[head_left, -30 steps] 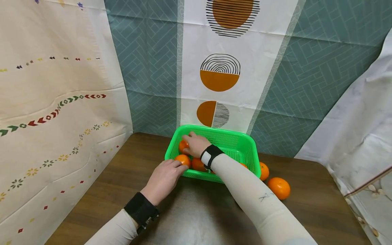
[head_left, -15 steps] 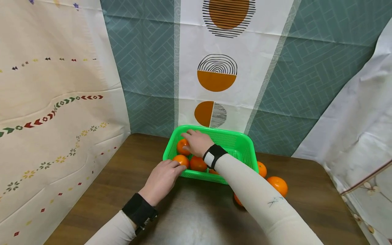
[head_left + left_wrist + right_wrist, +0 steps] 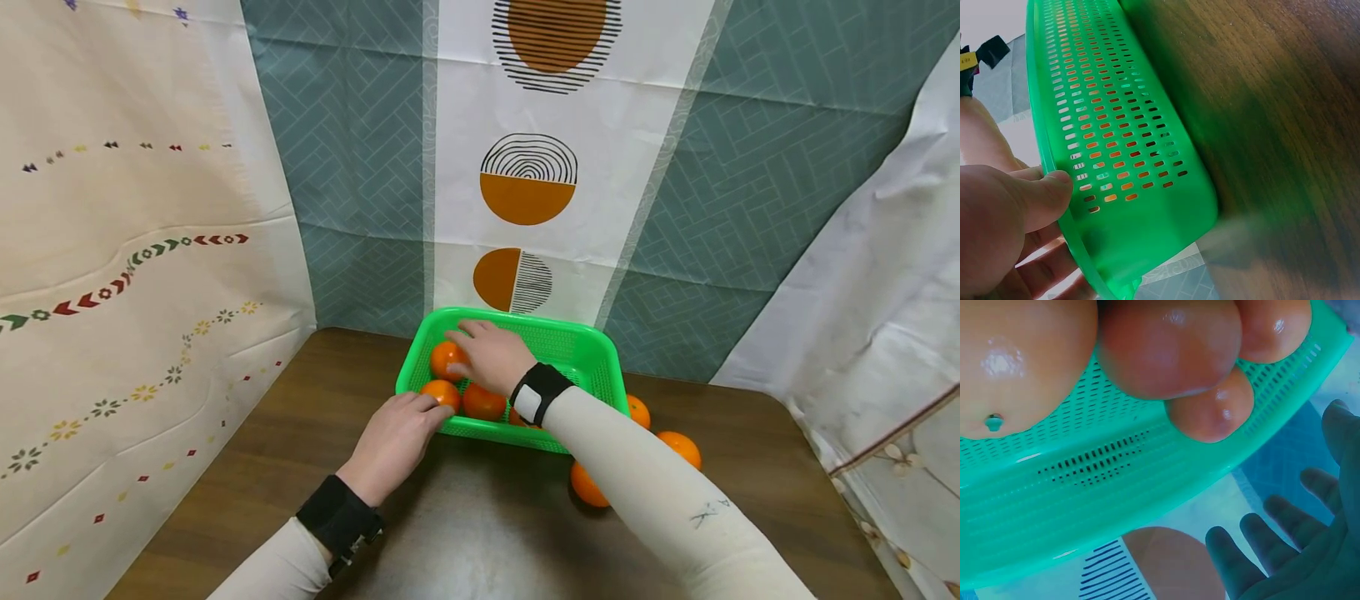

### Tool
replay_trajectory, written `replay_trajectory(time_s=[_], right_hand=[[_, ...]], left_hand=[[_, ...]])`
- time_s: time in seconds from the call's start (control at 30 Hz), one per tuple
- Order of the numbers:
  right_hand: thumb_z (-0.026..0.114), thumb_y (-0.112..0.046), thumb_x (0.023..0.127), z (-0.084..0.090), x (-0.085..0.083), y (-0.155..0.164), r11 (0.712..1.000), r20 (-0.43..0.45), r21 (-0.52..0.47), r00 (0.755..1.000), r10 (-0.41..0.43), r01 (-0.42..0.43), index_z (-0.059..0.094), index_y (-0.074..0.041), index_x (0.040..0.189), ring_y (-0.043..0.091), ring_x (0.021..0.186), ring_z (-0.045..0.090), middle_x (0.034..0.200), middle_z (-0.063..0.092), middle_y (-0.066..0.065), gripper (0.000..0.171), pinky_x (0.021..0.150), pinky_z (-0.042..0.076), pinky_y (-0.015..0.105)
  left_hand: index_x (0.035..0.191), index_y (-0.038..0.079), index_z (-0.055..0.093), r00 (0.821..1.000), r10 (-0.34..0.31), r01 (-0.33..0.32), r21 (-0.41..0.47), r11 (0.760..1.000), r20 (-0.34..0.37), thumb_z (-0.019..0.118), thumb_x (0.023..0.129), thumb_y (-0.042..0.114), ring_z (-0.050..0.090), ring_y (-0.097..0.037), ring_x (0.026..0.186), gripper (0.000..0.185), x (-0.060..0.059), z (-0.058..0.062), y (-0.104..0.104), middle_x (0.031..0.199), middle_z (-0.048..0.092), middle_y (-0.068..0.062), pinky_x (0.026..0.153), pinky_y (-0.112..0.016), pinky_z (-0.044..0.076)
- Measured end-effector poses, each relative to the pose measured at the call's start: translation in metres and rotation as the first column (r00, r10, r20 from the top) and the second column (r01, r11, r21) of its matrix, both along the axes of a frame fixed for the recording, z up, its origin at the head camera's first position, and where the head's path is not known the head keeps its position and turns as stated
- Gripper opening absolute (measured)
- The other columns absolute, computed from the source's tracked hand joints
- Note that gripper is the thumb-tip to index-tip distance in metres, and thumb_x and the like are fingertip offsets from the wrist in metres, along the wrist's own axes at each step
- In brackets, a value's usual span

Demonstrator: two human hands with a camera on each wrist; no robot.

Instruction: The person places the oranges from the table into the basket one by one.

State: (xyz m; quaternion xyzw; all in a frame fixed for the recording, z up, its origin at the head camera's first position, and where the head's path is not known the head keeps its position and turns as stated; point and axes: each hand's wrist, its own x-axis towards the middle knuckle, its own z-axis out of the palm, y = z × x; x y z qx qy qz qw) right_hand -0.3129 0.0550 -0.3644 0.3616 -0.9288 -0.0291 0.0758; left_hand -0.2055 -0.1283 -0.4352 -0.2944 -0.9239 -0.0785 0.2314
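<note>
Head view: a green perforated plastic basket (image 3: pixel 592 354) stands on the dark wooden tabletop (image 3: pixel 480 533) against the patterned backdrop, and the right hand (image 3: pixel 491 357) hovers over its left half with fingers spread and relaxed, holding nothing, their tips just beside a round orange fruit (image 3: pixel 444 358) in the far left corner. The left hand (image 3: pixel 393 443) grips the basket's near left rim, thumb on the outside. Two more oranges (image 3: pixel 483 402) show in the basket near the front wall, and a sliver of another shows behind the wrist; three loose oranges (image 3: pixel 587 486) lie on the tabletop to the right of the basket. Against half a second ago the right hand has drawn slightly back from the corner fruit, and the loose fruit by the forearm shows more fully. Left wrist view: the thumb (image 3: pixel 1038 200) presses the outer wall under the rim, the other fingers curled inside. Right wrist view: the open fingers (image 3: pixel 1260 544) hang apart from the oranges crowded along the basket wall.
</note>
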Motion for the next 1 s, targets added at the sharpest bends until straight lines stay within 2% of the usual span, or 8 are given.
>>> replay_trajectory(time_s=[0.37, 1.0], right_hand=[[0.058, -0.056, 0.097, -0.003, 0.013, 0.007, 0.997, -0.058, -0.024, 0.996, 0.072, -0.074, 0.049, -0.021, 0.15, 0.027, 0.139, 0.044, 0.151, 0.047, 0.009, 0.064, 0.109, 0.042, 0.039], [0.059, -0.056, 0.097, -0.002, 0.036, 0.031, 0.978, -0.12, -0.126, 0.981, 0.152, -0.167, 0.045, -0.019, 0.153, 0.03, 0.143, 0.038, 0.156, 0.041, 0.011, 0.069, 0.114, 0.033, 0.05]], left_hand=[[0.113, 0.016, 0.072, 1.0, 0.01, -0.009, -0.024, 1.0, 0.015, 0.082, 0.085, 0.007, 0.058, -0.021, 0.089, 0.031, 0.001, 0.0, 0.0, 0.097, 0.066, 0.002, 0.087, -0.035, 0.05], [0.114, 0.017, 0.073, 1.0, 0.006, -0.006, -0.006, 1.0, 0.011, 0.08, 0.087, 0.01, 0.058, -0.021, 0.088, 0.029, -0.002, -0.001, 0.0, 0.096, 0.066, 0.003, 0.086, -0.036, 0.052]])
